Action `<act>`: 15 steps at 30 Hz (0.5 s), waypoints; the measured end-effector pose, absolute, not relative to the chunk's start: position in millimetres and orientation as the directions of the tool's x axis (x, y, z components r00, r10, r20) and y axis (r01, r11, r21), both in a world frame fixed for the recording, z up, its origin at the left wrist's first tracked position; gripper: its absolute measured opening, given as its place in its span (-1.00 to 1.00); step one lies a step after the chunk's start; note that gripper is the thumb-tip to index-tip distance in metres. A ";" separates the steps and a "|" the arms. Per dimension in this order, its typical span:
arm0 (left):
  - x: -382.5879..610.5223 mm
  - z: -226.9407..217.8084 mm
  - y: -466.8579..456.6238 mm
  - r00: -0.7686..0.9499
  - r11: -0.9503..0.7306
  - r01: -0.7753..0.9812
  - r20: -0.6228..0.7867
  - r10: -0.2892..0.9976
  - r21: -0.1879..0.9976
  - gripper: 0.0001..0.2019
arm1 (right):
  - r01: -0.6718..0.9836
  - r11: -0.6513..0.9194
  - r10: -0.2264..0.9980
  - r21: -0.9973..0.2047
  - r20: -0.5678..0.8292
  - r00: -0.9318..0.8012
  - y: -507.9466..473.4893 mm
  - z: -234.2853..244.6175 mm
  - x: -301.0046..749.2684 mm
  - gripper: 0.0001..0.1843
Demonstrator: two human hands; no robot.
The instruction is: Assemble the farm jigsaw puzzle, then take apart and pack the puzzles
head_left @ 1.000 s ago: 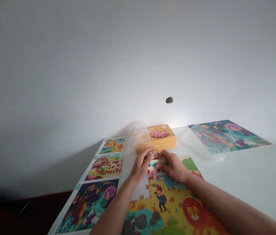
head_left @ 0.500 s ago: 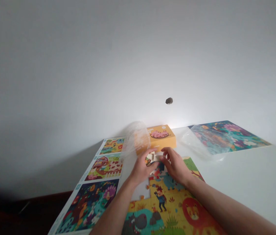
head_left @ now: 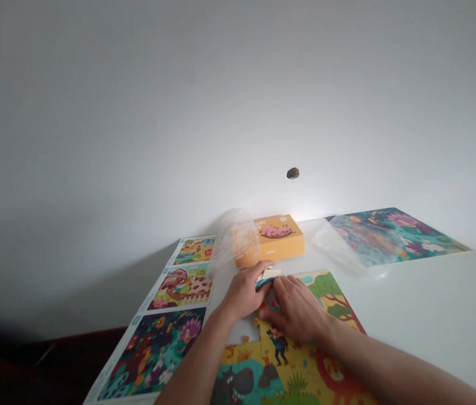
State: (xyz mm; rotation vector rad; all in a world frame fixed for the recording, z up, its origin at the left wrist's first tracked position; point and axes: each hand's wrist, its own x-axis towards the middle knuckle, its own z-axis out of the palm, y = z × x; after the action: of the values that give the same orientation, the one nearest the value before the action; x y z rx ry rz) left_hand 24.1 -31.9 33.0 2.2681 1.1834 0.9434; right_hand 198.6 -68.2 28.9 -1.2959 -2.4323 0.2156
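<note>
Room right of the puzzle [head_left: 295,374] — ahead, an orange box [head_left: 283,245] (plastic [head_left: 234,239] alongside) blocks.

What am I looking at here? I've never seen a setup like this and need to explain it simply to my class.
There is no machine: these are a person's bare hands, seen by a camera worn on the head, looking forward and down. The left hand holds loose puzzle pieces; their number is unclear. The right hand is over a partly assembled animal puzzle; whether it grips anything is hidden. Also on the white table are a yellow box, a sheet with three printed pictures, clear plastic and, at the far right, a dark, colourful picture.
</note>
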 end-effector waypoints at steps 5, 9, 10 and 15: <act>23.0 34.1 -30.7 0.310 -0.485 0.433 0.379 0.872 0.760 -0.58 | 0.655 0.570 0.812 -0.495 0.217 -0.542 -64.0 33.3 201.9 -0.65; 22.0 36.5 -30.4 0.336 -0.360 0.314 0.252 0.908 0.879 -0.63 | 0.599 0.586 0.789 -0.546 0.215 -0.576 -64.4 35.4 204.2 -0.69; 21.9 36.5 -30.1 0.342 -0.333 0.299 0.225 0.912 0.894 -0.64 | 0.610 0.584 0.794 -0.535 0.222 -0.566 -65.2 35.4 203.7 -0.70; 22.5 31.5 -27.4 0.203 -0.318 0.331 0.262 0.943 0.888 -0.65 | 0.778 0.507 0.862 -0.372 0.210 -0.461 -69.1 32.6 195.5 -0.66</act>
State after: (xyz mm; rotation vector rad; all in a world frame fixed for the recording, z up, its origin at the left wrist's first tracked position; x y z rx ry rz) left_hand 22.5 -27.4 31.5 1.7788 1.1949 1.1097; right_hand 195.5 -69.1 32.6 -1.3607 -2.3843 0.3149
